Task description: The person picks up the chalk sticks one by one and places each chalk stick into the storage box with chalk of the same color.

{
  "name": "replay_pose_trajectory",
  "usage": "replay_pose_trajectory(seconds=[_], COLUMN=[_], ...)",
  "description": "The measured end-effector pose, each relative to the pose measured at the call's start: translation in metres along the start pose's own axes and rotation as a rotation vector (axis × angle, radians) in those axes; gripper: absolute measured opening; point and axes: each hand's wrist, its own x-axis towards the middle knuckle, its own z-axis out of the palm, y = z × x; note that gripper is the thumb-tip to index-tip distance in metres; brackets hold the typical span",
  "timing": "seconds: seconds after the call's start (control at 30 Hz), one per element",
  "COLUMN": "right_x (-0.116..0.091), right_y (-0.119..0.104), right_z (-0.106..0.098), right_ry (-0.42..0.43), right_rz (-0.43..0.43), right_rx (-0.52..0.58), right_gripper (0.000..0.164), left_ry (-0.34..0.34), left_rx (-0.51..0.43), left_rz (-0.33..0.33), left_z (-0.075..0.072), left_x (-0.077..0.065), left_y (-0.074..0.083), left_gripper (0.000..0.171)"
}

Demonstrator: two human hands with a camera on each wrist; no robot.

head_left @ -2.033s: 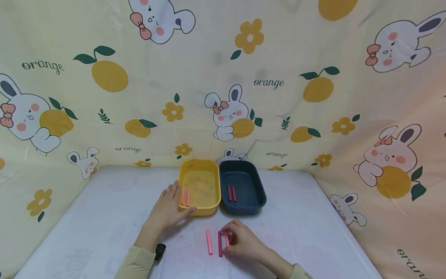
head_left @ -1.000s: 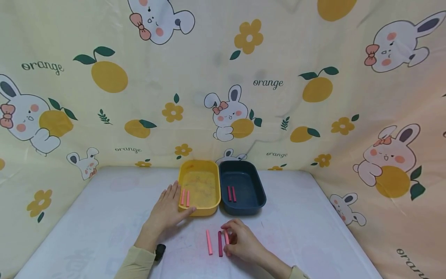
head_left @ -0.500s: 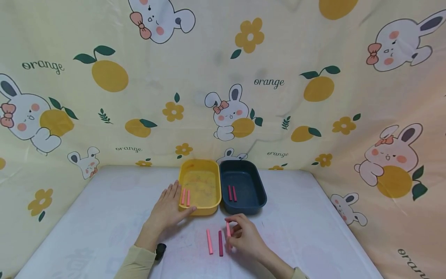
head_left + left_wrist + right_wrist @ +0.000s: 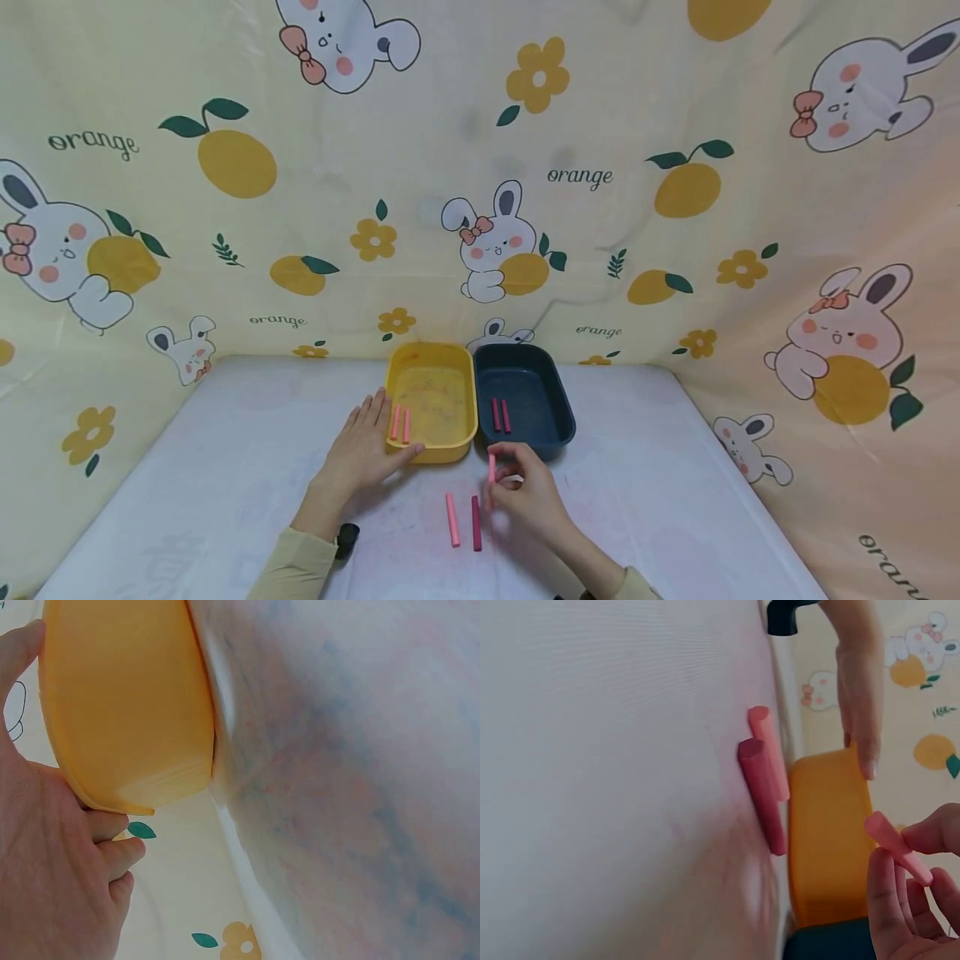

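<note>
One light-pink, cylindrical, chalk-like stick [image 4: 491, 467] was pinched between the thumb and fingers of the right hand [image 4: 531, 496], held clear of the flat white tabletop [image 4: 637, 508] (material unclear). Position: at the near side of the navy, rounded-rectangular, plastic-looking bin [image 4: 534, 379], outside it.

Left hand [image 4: 360, 454]: fingers straight, not curled round anything, resting along the left side of the yellow, rounded-rectangular, plastic-looking bin [image 4: 446, 454]. Thumb was at that bin's near rim.

On the tabletop between the hands, two sticks lay apart, roughly parallel: a dark-magenta, cylindrical, chalk-like stick [image 4: 476, 523] just left of the right hand, and a second light-pink, cylindrical, chalk-like stick [image 4: 452, 520] further toward the left hand.

A light-pink pair [image 4: 407, 425] lay inside the yellow bin, close to the left fingers. A dark-magenta pair [image 4: 506, 417] lay inside the navy bin, ahead of the right hand. Bins stood side by side. A black item [image 4: 347, 540] showed at the left wrist; type unclear. Well beyond both hands hung a cream sheet [image 4: 337, 150] printed with rabbits and oranges.
</note>
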Motion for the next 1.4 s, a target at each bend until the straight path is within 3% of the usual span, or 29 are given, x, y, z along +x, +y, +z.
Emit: replay_pose_trajectory(seconds=[0.57,1.07,1.4], right_x=[0.023,0.057,0.088], right_y=[-0.015,-0.028,-0.030], right_z=[0.016,0.033,0.046], right_ry=[0.045,0.056,0.006], right_rz=[0.092,0.016,-0.011], right_rx=[-0.012,0.029,0.080], right_gripper=[0.038,0.030,0.032], left_ry=[-0.003,-0.007,-0.007], left_rx=[0.008,0.007,0.022], left_rz=[0.020,0.016,0.032], left_z=[0.003,0.001,-0.001], left_x=[0.001,0.002,0.000], left_y=[-0.005,-0.002,-0.003], left_gripper=[0.115,0.113,0.112])
